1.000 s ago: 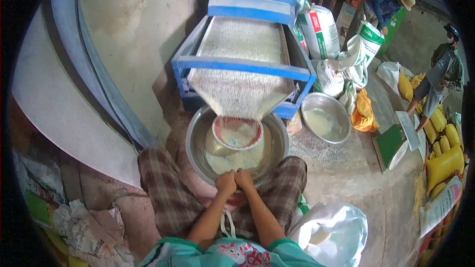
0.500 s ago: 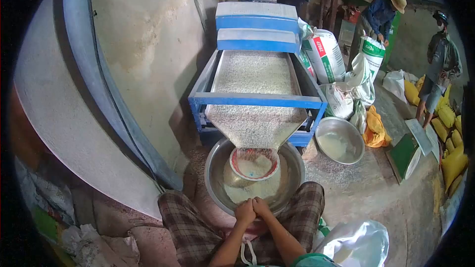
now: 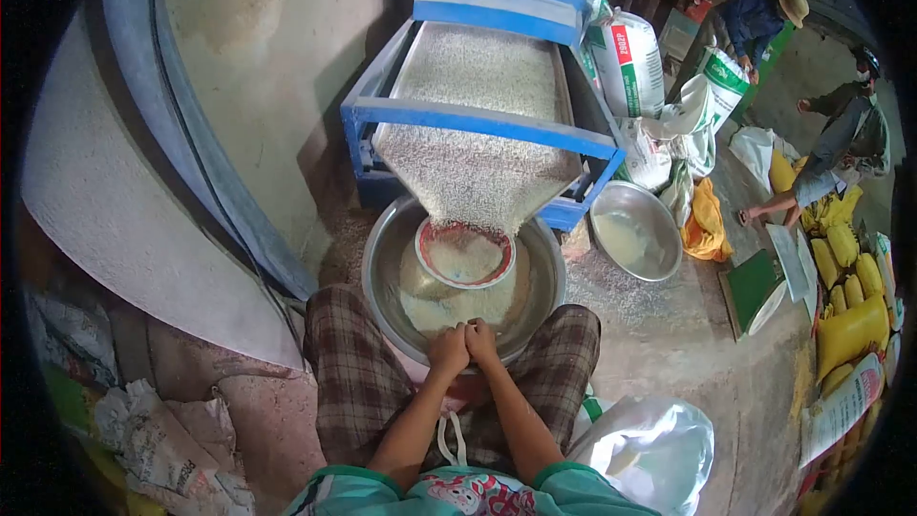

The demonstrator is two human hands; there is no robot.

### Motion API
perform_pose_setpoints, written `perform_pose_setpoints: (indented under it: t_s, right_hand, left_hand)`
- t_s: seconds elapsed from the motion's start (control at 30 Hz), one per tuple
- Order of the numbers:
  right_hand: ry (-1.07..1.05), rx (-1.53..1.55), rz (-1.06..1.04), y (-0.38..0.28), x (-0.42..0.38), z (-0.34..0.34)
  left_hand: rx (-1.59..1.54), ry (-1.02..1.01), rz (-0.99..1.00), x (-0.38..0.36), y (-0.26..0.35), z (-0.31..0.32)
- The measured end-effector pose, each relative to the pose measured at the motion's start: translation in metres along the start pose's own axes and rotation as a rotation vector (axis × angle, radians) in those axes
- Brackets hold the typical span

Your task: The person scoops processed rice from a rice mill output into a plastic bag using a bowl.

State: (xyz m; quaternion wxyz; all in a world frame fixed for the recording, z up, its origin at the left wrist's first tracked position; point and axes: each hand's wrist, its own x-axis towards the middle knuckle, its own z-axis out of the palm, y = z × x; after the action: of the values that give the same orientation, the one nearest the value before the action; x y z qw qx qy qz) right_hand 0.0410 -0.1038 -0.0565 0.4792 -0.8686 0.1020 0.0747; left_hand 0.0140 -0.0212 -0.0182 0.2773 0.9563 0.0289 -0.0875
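My left hand (image 3: 447, 352) and my right hand (image 3: 481, 341) are closed and pressed together at the near rim of a large metal basin (image 3: 372, 277). No object shows in either hand, though the undersides of the fingers are hidden. Pale grains that look like rice lie in the basin. Inside it, beyond my hands, a red-and-white bowl (image 3: 465, 286) sits under the chute (image 3: 478, 177) of a blue-framed sifting machine (image 3: 482, 124). Grains pour off the chute's lip into the bowl, which holds a heap of them.
To the right of the machine is a second metal basin (image 3: 664, 263) with some grain. White sacks (image 3: 626, 62) stand behind it, near a co-worker (image 3: 750, 24) gripping a sack. Another person (image 3: 845, 134) is by yellow sacks (image 3: 853, 330). An open white bag (image 3: 650, 454) is beside my right leg.
The view has tilted downward and turned slightly. Grain in the bowl has risen. The person at far right has shifted posture, with a leg stretched out. My hands remain together at the rim.
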Motion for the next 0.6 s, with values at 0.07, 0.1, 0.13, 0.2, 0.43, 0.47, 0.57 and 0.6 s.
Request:
perform_pose_setpoints:
  t_s: [0.07,0.1,0.13,0.2,0.43,0.47,0.57,0.6]
  right_hand:
    - [0.015,-0.023,0.013,0.011,0.009,0.005]
    - [0.008,0.070,-0.056,0.015,0.010,0.005]
    - [0.002,0.078,-0.035,0.023,0.014,0.007]
    - [-0.052,0.165,0.006,0.043,0.025,0.014]
    - [0.073,0.163,-0.010,0.019,0.011,0.004]
    - [0.080,0.128,-0.050,0.023,0.013,0.007]
    - [0.065,0.092,-0.069,0.021,0.013,0.005]
    - [0.044,0.094,-0.039,0.018,0.011,0.004]
  left_hand:
    - [-0.038,-0.012,-0.022,0.004,0.001,0.006]
    - [-0.054,-0.008,-0.015,0.004,0.004,0.005]
    - [-0.071,-0.006,-0.010,0.003,0.005,0.005]
    - [-0.107,-0.046,0.003,0.008,0.001,0.011]
    - [-0.192,-0.113,0.007,0.010,0.005,0.007]
    - [-0.187,-0.101,0.020,0.009,0.006,0.006]
    - [-0.192,-0.111,0.016,0.015,-0.001,0.017]
    - [-0.195,-0.110,0.009,0.016,-0.004,0.022]
